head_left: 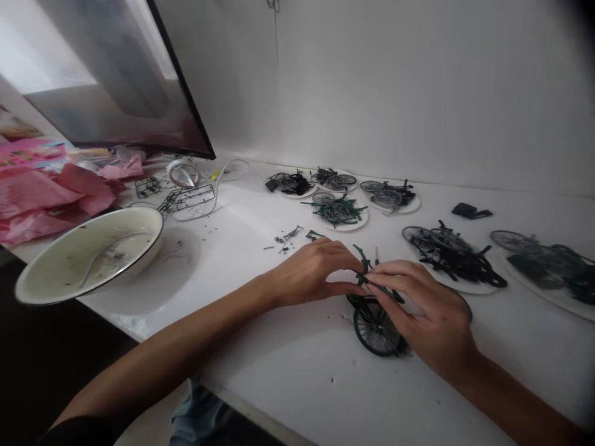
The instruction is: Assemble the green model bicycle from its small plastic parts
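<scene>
A dark green model bicycle (379, 328) is between my hands, over the white table, with one spoked wheel toward me. My left hand (320, 272) comes from the left and pinches the bicycle's upper part between thumb and fingers. From the right, my right hand (423, 303) closes its thumb and fingertips on the same spot. The fingers partly cover the frame and hide much of the far wheel. Small loose parts (289, 235) lie on the table beyond my left hand.
Paper plates with dark bicycle parts stand along the wall, including one with green parts (339, 214) and one nearer right (465, 285). An enamel basin (149, 248) overhangs the left edge. Behind it are part frames (193, 197), a tape roll (183, 173), pink plastic (51, 198) and a screen (116, 74).
</scene>
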Demonstrator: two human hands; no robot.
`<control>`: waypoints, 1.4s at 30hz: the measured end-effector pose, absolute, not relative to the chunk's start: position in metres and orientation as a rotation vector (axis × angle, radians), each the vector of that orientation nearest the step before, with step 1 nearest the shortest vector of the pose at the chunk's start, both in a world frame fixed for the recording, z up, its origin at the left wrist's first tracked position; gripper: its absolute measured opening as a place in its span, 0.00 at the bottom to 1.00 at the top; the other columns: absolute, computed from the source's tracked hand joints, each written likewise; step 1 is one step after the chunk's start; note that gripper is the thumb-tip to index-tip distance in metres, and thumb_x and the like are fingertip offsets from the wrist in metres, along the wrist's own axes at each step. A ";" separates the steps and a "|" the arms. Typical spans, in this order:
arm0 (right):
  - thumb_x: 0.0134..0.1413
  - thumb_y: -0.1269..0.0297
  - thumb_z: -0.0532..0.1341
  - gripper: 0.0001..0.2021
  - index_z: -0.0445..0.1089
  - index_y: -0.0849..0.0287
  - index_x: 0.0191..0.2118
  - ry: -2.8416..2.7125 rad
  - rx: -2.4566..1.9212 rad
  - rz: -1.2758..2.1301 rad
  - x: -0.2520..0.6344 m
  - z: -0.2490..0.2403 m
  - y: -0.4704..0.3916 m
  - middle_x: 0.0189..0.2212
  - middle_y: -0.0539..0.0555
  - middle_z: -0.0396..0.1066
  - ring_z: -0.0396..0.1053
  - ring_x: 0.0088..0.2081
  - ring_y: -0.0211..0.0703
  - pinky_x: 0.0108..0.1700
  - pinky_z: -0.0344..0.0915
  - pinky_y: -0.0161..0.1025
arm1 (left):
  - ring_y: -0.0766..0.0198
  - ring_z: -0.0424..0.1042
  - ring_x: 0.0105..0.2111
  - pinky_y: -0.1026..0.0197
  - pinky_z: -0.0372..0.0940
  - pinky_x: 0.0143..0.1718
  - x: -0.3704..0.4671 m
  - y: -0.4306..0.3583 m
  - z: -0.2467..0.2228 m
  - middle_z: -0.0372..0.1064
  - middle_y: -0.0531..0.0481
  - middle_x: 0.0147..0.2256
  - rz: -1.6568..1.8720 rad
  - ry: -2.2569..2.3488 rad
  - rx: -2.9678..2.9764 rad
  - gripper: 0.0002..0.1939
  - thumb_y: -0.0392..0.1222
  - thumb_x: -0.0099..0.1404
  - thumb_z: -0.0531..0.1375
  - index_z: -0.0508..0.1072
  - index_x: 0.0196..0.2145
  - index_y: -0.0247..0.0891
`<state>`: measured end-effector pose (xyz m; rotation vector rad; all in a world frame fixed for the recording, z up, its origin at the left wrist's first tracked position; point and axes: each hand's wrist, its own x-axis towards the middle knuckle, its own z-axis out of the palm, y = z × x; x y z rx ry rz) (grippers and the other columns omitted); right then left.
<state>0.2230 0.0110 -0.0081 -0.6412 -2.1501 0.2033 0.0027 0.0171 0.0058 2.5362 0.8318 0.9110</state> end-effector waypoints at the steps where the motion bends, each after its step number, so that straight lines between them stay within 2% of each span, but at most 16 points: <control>1: 0.55 0.79 0.64 0.15 0.71 0.53 0.44 -2.149 -0.639 0.203 0.223 -0.009 0.011 0.39 0.55 0.74 0.73 0.42 0.48 0.45 0.71 0.47 | 0.60 0.74 0.43 0.55 0.66 0.49 0.002 0.018 0.006 0.76 0.45 0.41 0.909 0.827 2.554 0.13 0.46 0.67 0.63 0.74 0.44 0.34; 5: 0.54 0.78 0.64 0.17 0.72 0.51 0.47 -2.137 -0.657 0.205 0.221 -0.011 0.012 0.41 0.55 0.75 0.73 0.43 0.49 0.46 0.70 0.48 | 0.62 0.75 0.40 0.55 0.67 0.48 -0.006 0.021 0.011 0.77 0.46 0.42 0.893 0.802 2.595 0.12 0.44 0.67 0.63 0.74 0.45 0.35; 8: 0.55 0.77 0.63 0.18 0.71 0.53 0.49 -2.100 -0.717 0.189 0.218 -0.004 0.014 0.44 0.56 0.75 0.73 0.46 0.50 0.51 0.68 0.49 | 0.63 0.76 0.40 0.58 0.70 0.45 -0.028 0.030 0.022 0.77 0.45 0.42 1.031 0.892 2.533 0.12 0.44 0.66 0.64 0.76 0.44 0.35; 11: 0.57 0.75 0.62 0.10 0.72 0.55 0.43 -2.055 -0.764 0.161 0.215 0.009 0.019 0.41 0.57 0.74 0.73 0.45 0.50 0.51 0.67 0.48 | 0.63 0.76 0.38 0.61 0.70 0.40 -0.065 0.046 0.031 0.78 0.43 0.42 1.354 1.171 2.370 0.16 0.48 0.64 0.65 0.77 0.44 0.33; 13: 0.58 0.73 0.61 0.06 0.71 0.54 0.39 -2.108 -0.779 0.144 0.212 0.017 0.023 0.38 0.55 0.75 0.73 0.42 0.48 0.48 0.68 0.45 | 0.65 0.75 0.33 0.63 0.69 0.36 -0.092 0.058 0.032 0.78 0.44 0.38 1.543 1.340 2.269 0.16 0.49 0.63 0.65 0.78 0.41 0.32; 17: 0.61 0.66 0.60 0.04 0.72 0.53 0.40 -2.416 -0.833 0.229 0.193 0.030 0.034 0.40 0.53 0.76 0.74 0.42 0.47 0.46 0.69 0.43 | 0.65 0.75 0.33 0.65 0.68 0.33 -0.133 0.076 0.027 0.78 0.45 0.34 1.702 1.504 2.080 0.15 0.48 0.62 0.66 0.78 0.38 0.32; 20: 0.63 0.64 0.58 0.09 0.73 0.54 0.45 -2.652 -0.803 0.310 0.160 0.036 0.047 0.46 0.54 0.76 0.73 0.48 0.49 0.49 0.68 0.45 | 0.65 0.75 0.34 0.65 0.67 0.33 -0.147 0.083 0.019 0.78 0.45 0.33 1.729 1.589 1.974 0.13 0.47 0.61 0.66 0.77 0.37 0.32; 23: 0.62 0.67 0.58 0.10 0.75 0.57 0.45 -2.756 -0.777 0.262 0.117 0.037 0.069 0.46 0.57 0.77 0.73 0.47 0.49 0.51 0.66 0.45 | 0.65 0.75 0.33 0.66 0.66 0.32 -0.152 0.088 0.011 0.77 0.45 0.32 1.744 1.619 1.926 0.12 0.45 0.62 0.65 0.77 0.37 0.32; 26: 0.59 0.69 0.60 0.08 0.77 0.60 0.41 -2.759 -0.848 0.231 0.075 0.032 0.097 0.36 0.57 0.78 0.75 0.39 0.47 0.44 0.67 0.42 | 0.66 0.74 0.31 0.65 0.66 0.33 -0.156 0.092 0.004 0.77 0.45 0.31 1.737 1.627 1.932 0.10 0.44 0.62 0.64 0.77 0.35 0.32; 29: 0.56 0.69 0.63 0.05 0.78 0.61 0.35 -2.761 -0.918 0.213 0.047 0.020 0.117 0.32 0.57 0.78 0.74 0.34 0.45 0.37 0.66 0.38 | 0.65 0.73 0.30 0.64 0.65 0.33 -0.160 0.095 -0.001 0.76 0.45 0.29 1.742 1.661 1.924 0.11 0.44 0.61 0.65 0.76 0.32 0.32; 33: 0.53 0.71 0.64 0.04 0.77 0.61 0.34 -2.788 -0.978 0.208 0.034 0.004 0.123 0.30 0.57 0.77 0.73 0.32 0.43 0.34 0.63 0.36 | 0.65 0.70 0.28 0.63 0.63 0.32 -0.163 0.096 0.000 0.74 0.46 0.27 1.749 1.672 1.910 0.12 0.46 0.61 0.65 0.75 0.30 0.32; 42: 0.55 0.72 0.61 0.06 0.76 0.62 0.35 -2.786 -0.991 0.224 0.036 0.010 0.112 0.32 0.57 0.78 0.73 0.33 0.44 0.35 0.63 0.36 | 0.65 0.68 0.29 0.62 0.61 0.32 -0.156 0.092 0.006 0.70 0.49 0.26 1.739 1.657 1.909 0.10 0.43 0.61 0.64 0.71 0.28 0.35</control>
